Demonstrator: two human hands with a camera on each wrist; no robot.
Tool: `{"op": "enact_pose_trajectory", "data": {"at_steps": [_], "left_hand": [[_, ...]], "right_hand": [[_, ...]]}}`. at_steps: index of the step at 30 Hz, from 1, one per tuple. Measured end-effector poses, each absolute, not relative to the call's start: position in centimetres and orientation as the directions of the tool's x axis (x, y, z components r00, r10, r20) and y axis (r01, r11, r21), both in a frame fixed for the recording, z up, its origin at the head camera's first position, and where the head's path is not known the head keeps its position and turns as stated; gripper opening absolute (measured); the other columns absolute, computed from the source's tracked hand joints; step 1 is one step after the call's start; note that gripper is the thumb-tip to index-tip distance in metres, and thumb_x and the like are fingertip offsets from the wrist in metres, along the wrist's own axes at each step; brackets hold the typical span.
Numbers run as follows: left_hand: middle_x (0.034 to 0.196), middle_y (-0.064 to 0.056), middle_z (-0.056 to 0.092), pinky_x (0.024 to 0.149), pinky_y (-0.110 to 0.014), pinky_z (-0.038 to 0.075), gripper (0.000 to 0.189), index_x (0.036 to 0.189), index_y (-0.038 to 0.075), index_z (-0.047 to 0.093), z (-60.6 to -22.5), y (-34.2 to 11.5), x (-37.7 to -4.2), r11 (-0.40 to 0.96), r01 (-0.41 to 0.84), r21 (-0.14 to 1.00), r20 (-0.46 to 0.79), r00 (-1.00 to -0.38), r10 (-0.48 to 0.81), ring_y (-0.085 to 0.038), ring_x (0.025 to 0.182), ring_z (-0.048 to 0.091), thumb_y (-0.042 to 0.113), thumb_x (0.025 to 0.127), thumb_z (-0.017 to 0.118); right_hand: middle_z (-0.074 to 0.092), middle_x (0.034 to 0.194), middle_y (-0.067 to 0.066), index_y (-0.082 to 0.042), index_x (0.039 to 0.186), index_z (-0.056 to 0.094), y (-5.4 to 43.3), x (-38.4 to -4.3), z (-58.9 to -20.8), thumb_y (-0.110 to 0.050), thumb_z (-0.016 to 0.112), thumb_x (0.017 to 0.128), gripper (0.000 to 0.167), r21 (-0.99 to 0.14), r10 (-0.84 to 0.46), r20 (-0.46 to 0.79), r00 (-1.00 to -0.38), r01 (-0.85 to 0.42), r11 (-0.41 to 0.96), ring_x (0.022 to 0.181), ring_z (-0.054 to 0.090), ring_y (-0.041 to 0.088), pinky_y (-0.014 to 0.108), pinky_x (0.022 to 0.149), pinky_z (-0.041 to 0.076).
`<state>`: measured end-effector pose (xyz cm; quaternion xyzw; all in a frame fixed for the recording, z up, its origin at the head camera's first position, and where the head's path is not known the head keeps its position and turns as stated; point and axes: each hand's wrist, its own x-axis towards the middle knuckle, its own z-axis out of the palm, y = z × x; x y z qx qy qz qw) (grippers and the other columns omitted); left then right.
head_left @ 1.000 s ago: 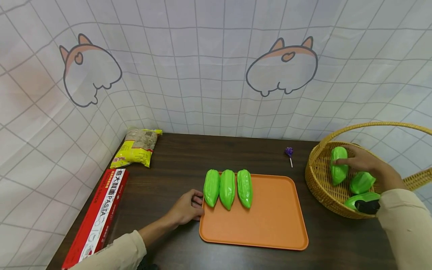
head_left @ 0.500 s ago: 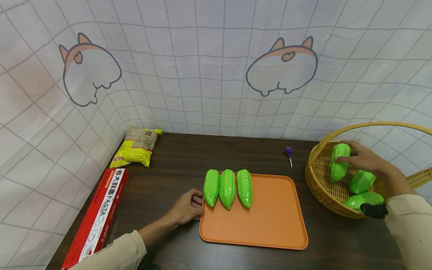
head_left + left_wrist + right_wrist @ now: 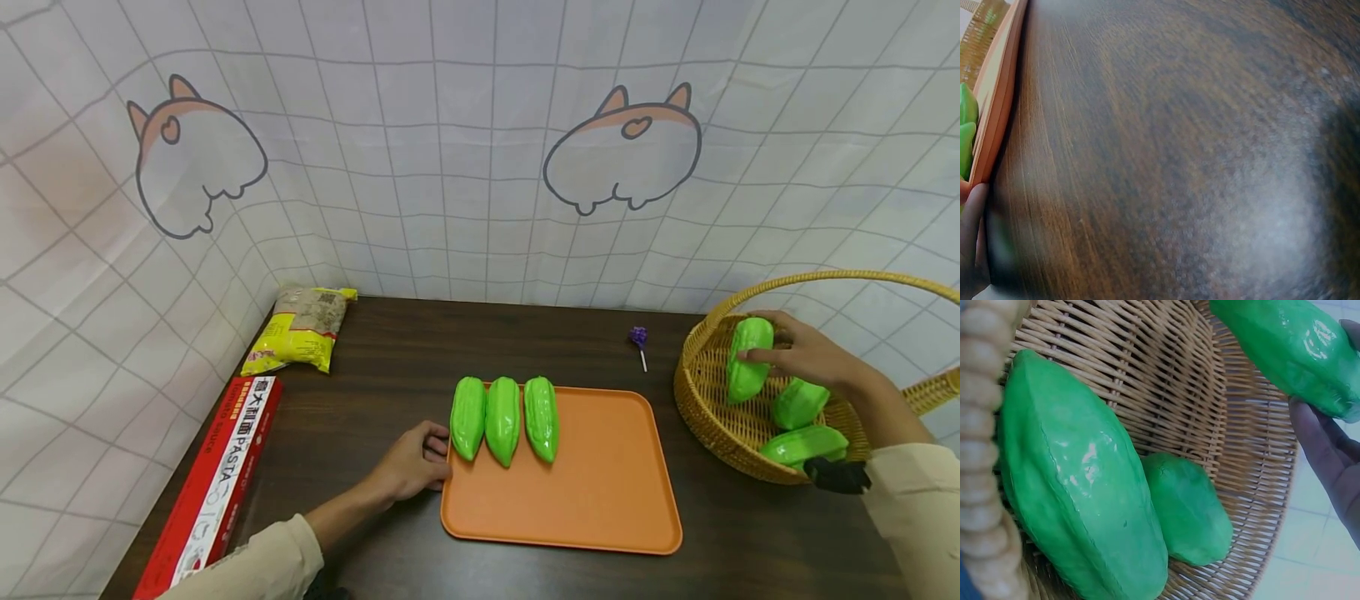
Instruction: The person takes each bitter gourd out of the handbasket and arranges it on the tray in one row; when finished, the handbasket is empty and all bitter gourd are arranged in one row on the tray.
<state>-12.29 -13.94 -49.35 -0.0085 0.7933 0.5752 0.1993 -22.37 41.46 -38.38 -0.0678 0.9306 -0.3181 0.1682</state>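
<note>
My right hand (image 3: 802,354) holds a glossy green ridged fruit (image 3: 750,358) between thumb and fingers, over the far side of the wicker basket (image 3: 701,417). In the right wrist view this held fruit (image 3: 1297,350) is at the top right, with a fingertip against its lower side. Two more such fruits lie in the basket, a large one (image 3: 1079,481) and a smaller-looking one (image 3: 1185,509). My left hand (image 3: 412,458) grips the left edge of the orange tray (image 3: 585,500), fingers curled at its rim. Three green fruits (image 3: 503,421) lie side by side on the tray's upper left.
A purple lollipop (image 3: 639,337) lies between tray and basket. At the left are a yellow bag (image 3: 300,329) and a long red pasta box (image 3: 213,475). The basket's tall handle (image 3: 840,275) arches over the right arm. A white gridded cloth (image 3: 480,150) hangs behind the dark table.
Inside the basket, my right hand has raised the green fruit slightly and the forearm has shifted right. The left hand and tray stay in place.
</note>
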Motion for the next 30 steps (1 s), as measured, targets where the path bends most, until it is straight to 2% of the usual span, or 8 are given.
{"op": "enact_pose_trajectory", "data": {"at_steps": [7,13,18,22,30], "left_hand": [[0.108,-0.015,0.056,0.064,-0.034,0.063,0.058,0.127,-0.004,0.053,-49.5,-13.9,-12.3,0.33,-0.24,0.913,-0.32,-0.924,0.212,-0.02,0.087,0.061,-0.007,0.072,0.071],[0.107,-0.015,0.056,0.064,-0.034,0.063,0.058,0.127,-0.004,0.053,-49.6,-13.9,-12.3,0.331,-0.237,0.914,-0.316,-0.925,0.21,-0.02,0.086,0.061,-0.007,0.071,0.07],[0.107,-0.016,0.056,0.064,-0.033,0.063,0.057,0.127,-0.006,0.052,-49.6,-14.0,-12.3,0.333,-0.222,0.916,-0.305,-0.927,0.22,-0.019,0.086,0.062,-0.006,0.072,0.07],[0.107,-0.016,0.057,0.064,-0.033,0.063,0.057,0.127,-0.006,0.052,-49.6,-14.0,-12.2,0.339,-0.209,0.917,-0.295,-0.928,0.228,-0.019,0.086,0.062,-0.006,0.072,0.07],[0.108,-0.016,0.057,0.064,-0.034,0.063,0.057,0.127,-0.005,0.052,-49.5,-14.0,-12.2,0.342,-0.215,0.915,-0.303,-0.925,0.228,-0.02,0.087,0.062,-0.005,0.073,0.07]], "right_hand": [[0.022,0.148,0.046,0.001,0.159,0.005,41.3,-21.8,-38.0,-0.034,0.059,0.101,0.087,-0.639,-0.252,-0.254,-0.934,-0.034,0.769,0.124,0.048,0.059,0.049,0.085,0.061],[0.023,0.149,0.044,-0.001,0.159,0.006,41.4,-21.0,-37.6,-0.036,0.06,0.1,0.088,-0.637,-0.253,-0.241,-0.937,-0.044,0.77,0.113,0.059,0.049,0.042,0.079,0.06],[0.021,0.15,0.045,-0.003,0.16,0.003,41.4,-20.4,-37.3,-0.037,0.058,0.101,0.088,-0.625,-0.258,-0.241,-0.936,-0.054,0.779,0.097,0.067,0.034,0.054,0.082,0.057],[0.02,0.151,0.045,-0.005,0.161,0.0,41.3,-20.0,-37.1,-0.037,0.055,0.102,0.087,-0.624,-0.26,-0.242,-0.935,-0.055,0.779,0.091,0.069,0.027,0.054,0.081,0.057],[0.016,0.152,0.045,-0.009,0.161,0.0,40.7,-19.0,-36.6,-0.034,0.054,0.103,0.084,-0.651,-0.279,-0.241,-0.929,-0.058,0.757,0.103,0.066,0.037,0.054,0.082,0.058]]}}
